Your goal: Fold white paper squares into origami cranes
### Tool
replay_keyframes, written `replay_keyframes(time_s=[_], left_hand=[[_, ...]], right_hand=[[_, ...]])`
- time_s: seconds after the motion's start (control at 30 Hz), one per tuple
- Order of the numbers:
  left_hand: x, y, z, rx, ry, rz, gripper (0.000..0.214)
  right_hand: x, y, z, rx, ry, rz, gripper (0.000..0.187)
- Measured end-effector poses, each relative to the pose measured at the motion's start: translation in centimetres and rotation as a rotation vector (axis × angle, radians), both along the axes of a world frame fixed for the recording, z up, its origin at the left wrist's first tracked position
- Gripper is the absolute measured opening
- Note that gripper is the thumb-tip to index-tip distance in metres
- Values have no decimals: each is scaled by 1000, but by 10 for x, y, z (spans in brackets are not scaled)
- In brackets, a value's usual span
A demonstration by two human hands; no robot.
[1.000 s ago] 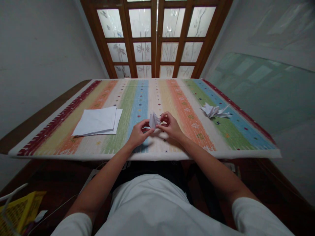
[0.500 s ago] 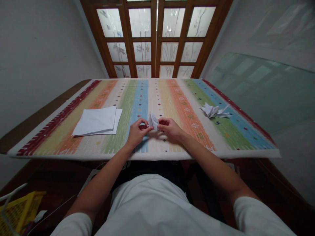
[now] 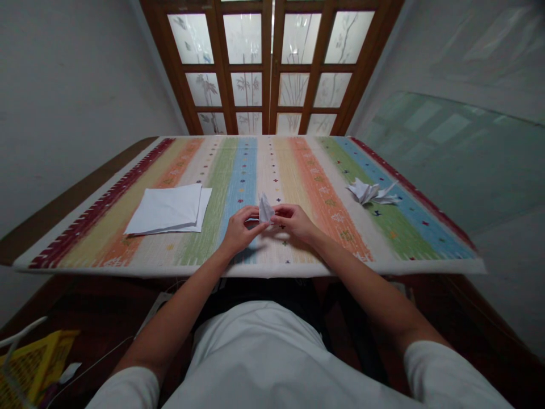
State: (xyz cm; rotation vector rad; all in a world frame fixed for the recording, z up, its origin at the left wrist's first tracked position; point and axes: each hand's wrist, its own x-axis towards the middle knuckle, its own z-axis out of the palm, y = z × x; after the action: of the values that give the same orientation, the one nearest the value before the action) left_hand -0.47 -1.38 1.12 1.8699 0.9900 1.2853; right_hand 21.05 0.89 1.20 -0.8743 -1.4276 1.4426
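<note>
A small piece of folded white paper stands with its pointed end up, between my two hands, just above the striped tablecloth. My left hand is closed on its left side, thumb in front and fingers behind. On the other side, my right hand pinches the paper's right edge between thumb and fingers. To the left lies a stack of white paper sheets. Several folded paper pieces with pointed tips sit in a cluster at the right.
Close to my body runs the table's white front edge. A yellow plastic basket stands on the floor at lower left, with a white cable near it. Wooden glazed doors are beyond the table; a glass sheet leans at the right wall.
The folded paper has turned a little, and its point now faces more upright. My left thumb and fingers have shifted rightward along it. My right hand has barely moved.
</note>
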Motion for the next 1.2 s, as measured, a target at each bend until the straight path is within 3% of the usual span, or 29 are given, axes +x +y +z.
replay_keyframes(time_s=[0.4, 0.77, 1.2], left_hand=[[-2, 4, -5, -119, -74, -78, 34], [-6, 4, 1, -125, -41, -38, 21], [-2, 4, -1, -242, -115, -88, 34]], right_hand=[[0, 0, -2, -2, -63, -166, 34], [-2, 0, -3, 46, -120, -163, 33], [-6, -4, -3, 92, -99, -207, 27]])
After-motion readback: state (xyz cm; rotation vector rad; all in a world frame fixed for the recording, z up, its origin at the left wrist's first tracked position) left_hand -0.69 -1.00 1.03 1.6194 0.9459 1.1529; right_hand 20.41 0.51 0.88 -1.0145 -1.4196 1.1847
